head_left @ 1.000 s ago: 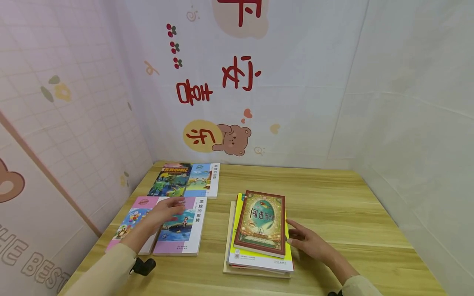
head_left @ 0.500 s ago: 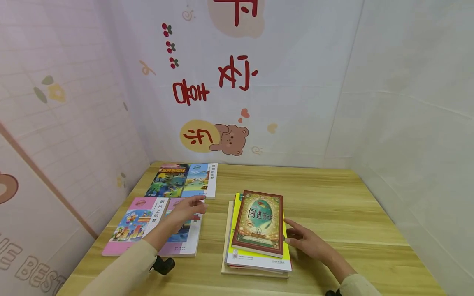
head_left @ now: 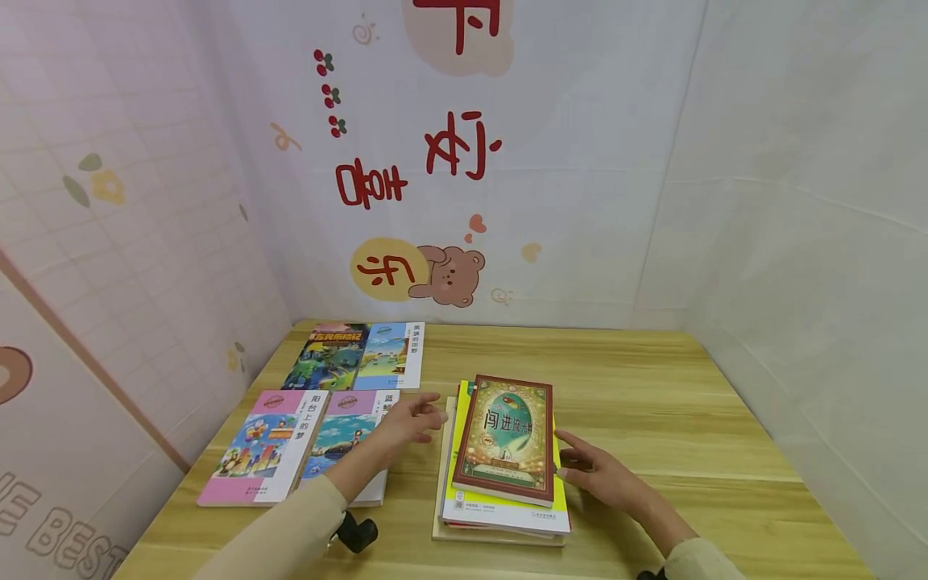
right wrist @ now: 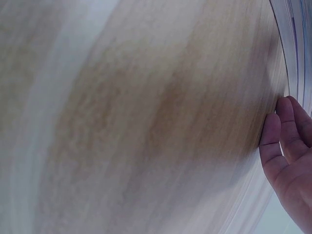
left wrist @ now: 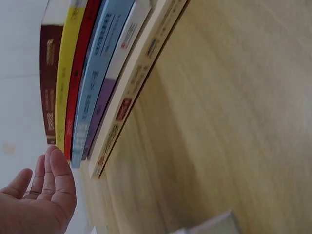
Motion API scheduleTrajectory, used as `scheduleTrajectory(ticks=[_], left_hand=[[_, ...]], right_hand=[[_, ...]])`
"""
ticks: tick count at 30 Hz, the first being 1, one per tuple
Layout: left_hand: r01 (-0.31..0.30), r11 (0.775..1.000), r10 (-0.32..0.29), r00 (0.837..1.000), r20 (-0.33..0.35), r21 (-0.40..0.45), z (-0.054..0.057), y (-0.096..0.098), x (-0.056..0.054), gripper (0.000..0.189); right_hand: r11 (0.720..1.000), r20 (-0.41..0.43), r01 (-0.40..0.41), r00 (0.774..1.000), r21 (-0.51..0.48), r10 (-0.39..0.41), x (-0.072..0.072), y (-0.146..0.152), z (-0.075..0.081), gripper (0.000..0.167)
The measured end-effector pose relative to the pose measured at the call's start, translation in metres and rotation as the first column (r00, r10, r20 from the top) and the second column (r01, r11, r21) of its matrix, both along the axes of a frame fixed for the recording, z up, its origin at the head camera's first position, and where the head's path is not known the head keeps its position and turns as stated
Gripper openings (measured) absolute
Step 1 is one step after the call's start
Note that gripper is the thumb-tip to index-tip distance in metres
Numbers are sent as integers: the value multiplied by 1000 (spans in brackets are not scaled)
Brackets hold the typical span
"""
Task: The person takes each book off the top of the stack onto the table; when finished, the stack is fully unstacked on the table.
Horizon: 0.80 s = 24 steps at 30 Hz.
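Note:
A stack of several books stands mid-table, topped by a brown-framed green book point(head_left: 507, 435) over a yellow-and-white book point(head_left: 500, 509). In the left wrist view their spines show, brown, yellow, red, blue, purple and a cream book point(left wrist: 131, 92) at the bottom. My left hand point(head_left: 402, 431) is just left of the stack, fingers loosely bent and holding nothing. At the stack's right side, my right hand point(head_left: 605, 479) has its fingertips right at the book edges; in the right wrist view its fingers point(right wrist: 287, 117) lie against the page edges point(right wrist: 295, 48).
Left on the wooden table point(head_left: 623, 362) lie two pink-and-white books, one with balloons point(head_left: 254, 443) and one with a lake scene point(head_left: 333, 439), partly behind my left forearm. Behind them are a dinosaur-cover book point(head_left: 326, 358) and a blue-and-white book point(head_left: 387, 354). Fabric walls point(head_left: 565, 201) enclose the table.
My left hand has moved right, from above the pink lake-scene book to the stack's left side. My right hand stays at the stack's right edge. The head view has shifted slightly.

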<state>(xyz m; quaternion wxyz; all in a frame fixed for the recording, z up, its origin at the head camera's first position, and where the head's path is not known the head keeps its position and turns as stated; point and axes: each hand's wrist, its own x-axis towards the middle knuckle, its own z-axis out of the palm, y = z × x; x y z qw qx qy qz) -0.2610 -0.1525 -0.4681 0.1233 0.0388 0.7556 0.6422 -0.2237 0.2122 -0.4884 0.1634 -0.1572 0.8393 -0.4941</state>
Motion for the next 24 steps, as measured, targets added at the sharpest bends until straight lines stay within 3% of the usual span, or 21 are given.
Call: scheduleTrajectory(ticks=[6,17,24], left_hand=[[28,1000,-28,1000,-3,10,-7,16,5,65],[-6,1000,5,999,-33,-28,-19,33,8,71],[-29,998,27,999,-34,-48,-21,38,11,73]], right_hand=[[1000,6,4,1000,5,-4,1,-1,1,66],[1000,0,5,1000,5,-5,1,-1,0,66],[1000,3,4,1000,6,-4,1,-1,1,68]])
